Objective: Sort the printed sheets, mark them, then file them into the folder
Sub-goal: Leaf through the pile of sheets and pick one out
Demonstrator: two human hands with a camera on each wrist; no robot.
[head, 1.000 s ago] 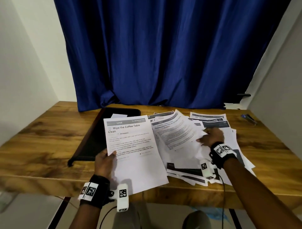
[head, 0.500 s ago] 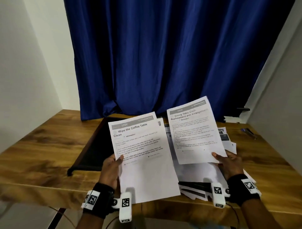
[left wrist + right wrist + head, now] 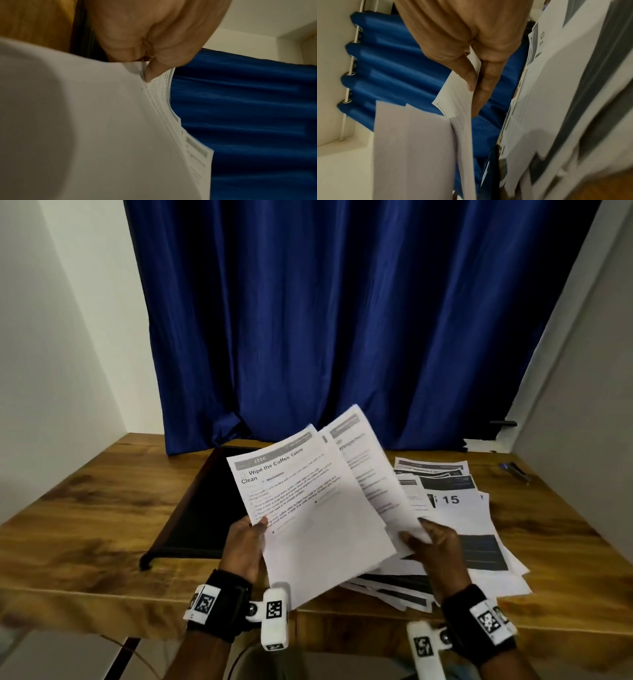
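My left hand (image 3: 248,537) pinches the left edge of a printed sheet headed "Wipe the Coffee Table Clean" (image 3: 308,508), raised above the table; the left wrist view shows my thumb (image 3: 152,73) pressed on its printed face. My right hand (image 3: 430,537) pinches the lower edge of a second printed sheet (image 3: 370,470), which is tucked partly behind the first; my right thumb (image 3: 467,75) lies on it. A loose pile of printed sheets (image 3: 459,518) lies on the table at the right, one marked "15". A black folder (image 3: 202,508) lies open-side up behind the raised sheets.
The wooden table (image 3: 85,508) runs across the view, with its front edge just under my wrists. A blue pen (image 3: 513,470) lies at the far right. A blue curtain (image 3: 342,320) hangs behind the table between two pale walls.
My right hand lifted a sheet off the pile, held it up beside the left one, and has now swung it left so it slips behind the sheet in my left hand.
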